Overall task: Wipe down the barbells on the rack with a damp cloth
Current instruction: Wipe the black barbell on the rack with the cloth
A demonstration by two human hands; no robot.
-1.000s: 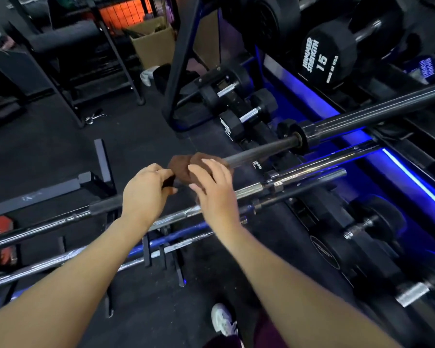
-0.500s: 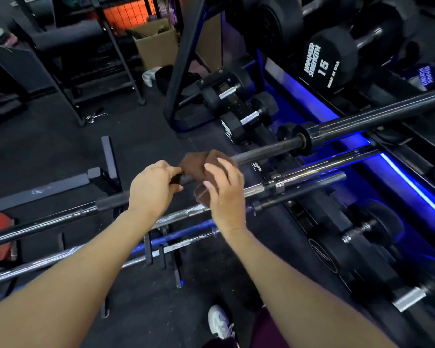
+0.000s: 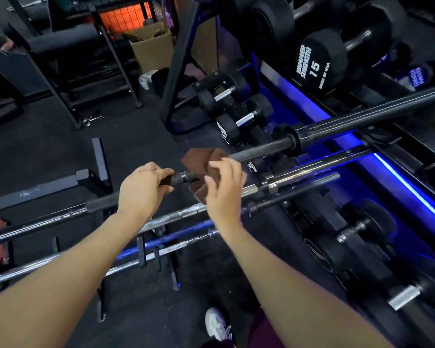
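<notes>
1. While running lower left to upper right over the rack (image 3: 146,252), held up: bar (image 3: 261,148).
2. Left hand (image 3: 142,190) clenched round bar; right hand (image 3: 222,189) pinching brown cloth (image 3: 195,159) against it.
3. Readable on dumbbell (image 3: 320,57): "HAMMER STRENGTH 15 MADE IN USA".
4. Just beneath: more bars (image 3: 299,172); behind, box (image 3: 152,47).

1. Floor (image 3: 60,151): dark rubber matting.
2. Low barbell rack (image 3: 158,257) stands on floor; several chrome and blue bars (image 3: 176,241) lie across it.
3. Dumbbells (image 3: 239,116) rest on floor beside a black frame upright (image 3: 178,71).
4. Cardboard box (image 3: 151,50) sits on floor, far side.
5. Spring clip (image 3: 91,119) lies loose on the matting.
6. White shoe (image 3: 215,322) stands on floor, near edge.
</notes>
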